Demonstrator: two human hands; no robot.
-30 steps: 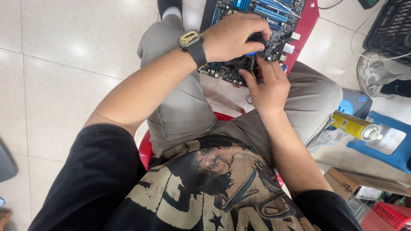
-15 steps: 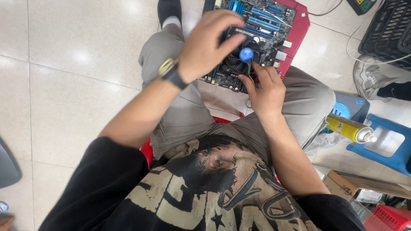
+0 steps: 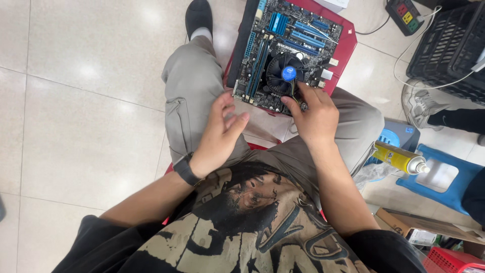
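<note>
left hand off motherboard, pulled back over thigh, fingers loose | cooler fan now uncovered | right hand fingertips shifted to fan edge

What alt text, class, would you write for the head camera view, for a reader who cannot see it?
A seated person's right hand touches the near edge of a round black cooler fan on a computer motherboard lying on a red stool. The left hand rests open on the lap, off the board. A yellow spray can lies at the right.
</note>
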